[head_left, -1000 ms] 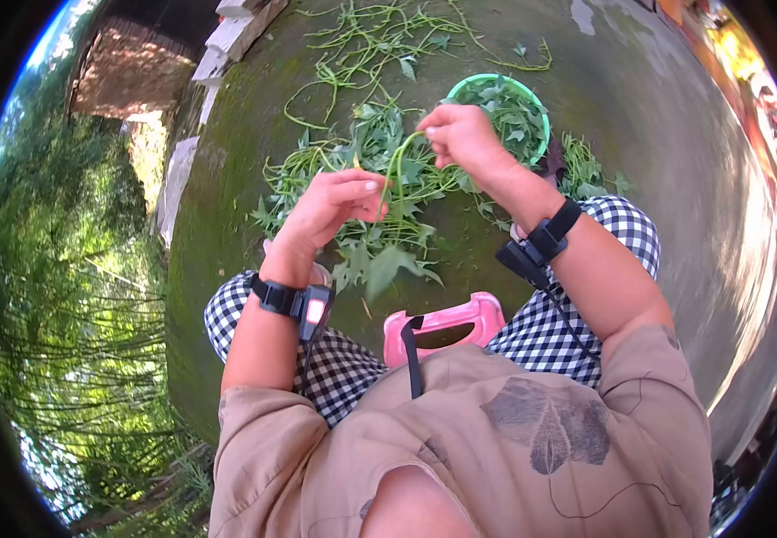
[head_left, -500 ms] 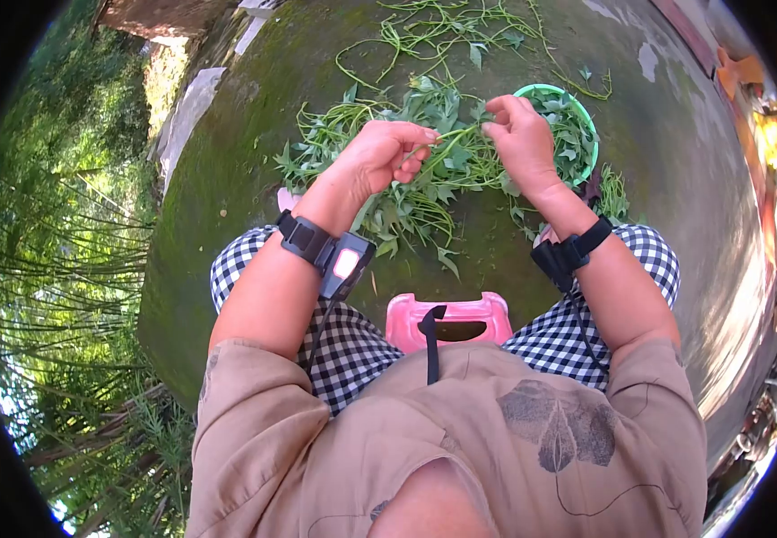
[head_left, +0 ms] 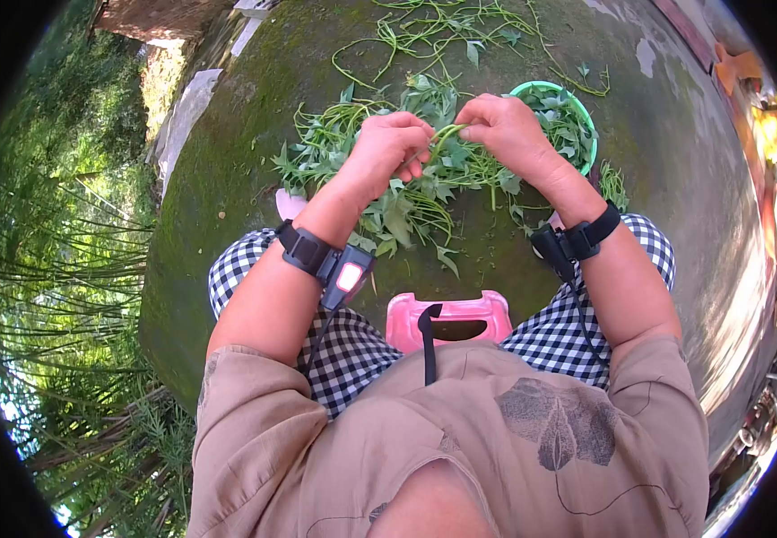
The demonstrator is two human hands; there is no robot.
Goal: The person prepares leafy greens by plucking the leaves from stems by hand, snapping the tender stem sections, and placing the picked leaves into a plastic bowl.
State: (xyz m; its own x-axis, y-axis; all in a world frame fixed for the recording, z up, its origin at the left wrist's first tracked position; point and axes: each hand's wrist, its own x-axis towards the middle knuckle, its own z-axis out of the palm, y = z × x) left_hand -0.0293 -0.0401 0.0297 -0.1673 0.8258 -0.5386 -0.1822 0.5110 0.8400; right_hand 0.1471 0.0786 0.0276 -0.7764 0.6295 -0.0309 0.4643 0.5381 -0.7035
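Between my two hands runs a thin light-green stem, bent slightly. My left hand pinches it at one end, fingers curled. The fingertips of my right hand close on its other end. Below and around both hands spreads a heap of leafy green vines, with lobed leaves and long stems. A green-rimmed basket holding picked leaves stands just beyond my right hand.
Long bare stems lie tangled on the mossy concrete ground farther out. A small bunch of greens rests near my right knee. The pink plastic stool is under me. Dense plants grow at the left.
My right hand has moved left and come closer to my left hand. The stem between them is now shorter and more bent. My left hand has turned slightly inward.
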